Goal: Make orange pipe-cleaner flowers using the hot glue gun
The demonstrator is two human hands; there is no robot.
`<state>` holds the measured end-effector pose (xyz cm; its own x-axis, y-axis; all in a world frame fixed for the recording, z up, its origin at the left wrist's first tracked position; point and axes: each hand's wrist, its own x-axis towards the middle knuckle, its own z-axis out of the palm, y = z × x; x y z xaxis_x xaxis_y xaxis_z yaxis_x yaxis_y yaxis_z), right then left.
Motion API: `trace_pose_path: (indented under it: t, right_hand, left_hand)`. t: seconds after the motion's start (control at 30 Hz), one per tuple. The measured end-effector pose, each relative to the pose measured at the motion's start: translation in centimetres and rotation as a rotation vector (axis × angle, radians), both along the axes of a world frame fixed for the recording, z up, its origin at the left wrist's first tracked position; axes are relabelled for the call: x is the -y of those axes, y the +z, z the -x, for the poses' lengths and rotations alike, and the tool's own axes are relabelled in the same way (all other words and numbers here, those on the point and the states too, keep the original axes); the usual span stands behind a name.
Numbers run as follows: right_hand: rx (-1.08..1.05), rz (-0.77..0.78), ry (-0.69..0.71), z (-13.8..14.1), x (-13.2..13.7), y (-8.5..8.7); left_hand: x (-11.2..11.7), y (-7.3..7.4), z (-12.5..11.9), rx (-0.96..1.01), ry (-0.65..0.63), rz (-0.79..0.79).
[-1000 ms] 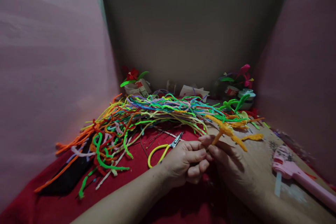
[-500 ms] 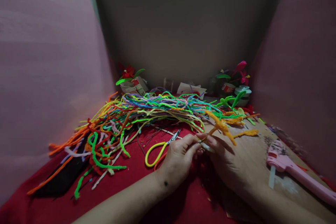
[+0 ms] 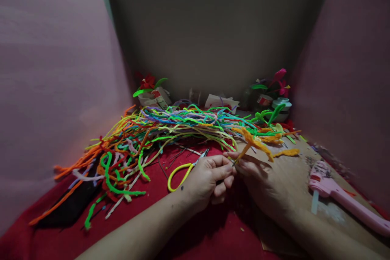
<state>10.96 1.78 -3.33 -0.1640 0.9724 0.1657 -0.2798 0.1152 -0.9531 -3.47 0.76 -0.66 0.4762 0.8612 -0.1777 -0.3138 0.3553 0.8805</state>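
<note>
An orange pipe-cleaner flower [image 3: 251,143] tilts up from between my two hands, its petals above my right fingers. My right hand [image 3: 258,180] is closed around the lower part of its stem. My left hand [image 3: 210,178] pinches the stem's thin dark end, with thumb and forefinger pressed together. Just left of my left hand lie yellow-handled scissors [image 3: 180,176], partly covered by that hand; their blades point away from me.
A heap of colourful pipe cleaners [image 3: 183,122] spreads across the back and left of the red cloth [image 3: 195,235]. On the right, a pink glue gun [image 3: 332,191] rests on a brown board [image 3: 300,174]. Jars [image 3: 280,107] and finished-looking flowers [image 3: 148,82] stand at the back.
My left hand has rolled slightly, showing more of its curled fingers. The orange flower has shifted a little left and leans differently. My right hand keeps its hold.
</note>
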Motion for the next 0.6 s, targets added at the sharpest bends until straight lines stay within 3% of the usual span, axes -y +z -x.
trace_pose_path:
  t: [0.2, 0.43, 0.6]
  right_hand:
    - [-0.128, 0.070, 0.092, 0.07, 0.09, -0.13]
    - [0.040, 0.019, 0.035, -0.31, 0.46, -0.02]
    - [-0.031, 0.049, 0.119, -0.25, 0.38, -0.07]
  left_hand:
    - [-0.26, -0.40, 0.36, 0.067, -0.090, 0.052]
    - [-0.33, -0.24, 0.50, 0.083, -0.143, 0.036]
    - [-0.36, -0.30, 0.59, 0.117, -0.173, 0.070]
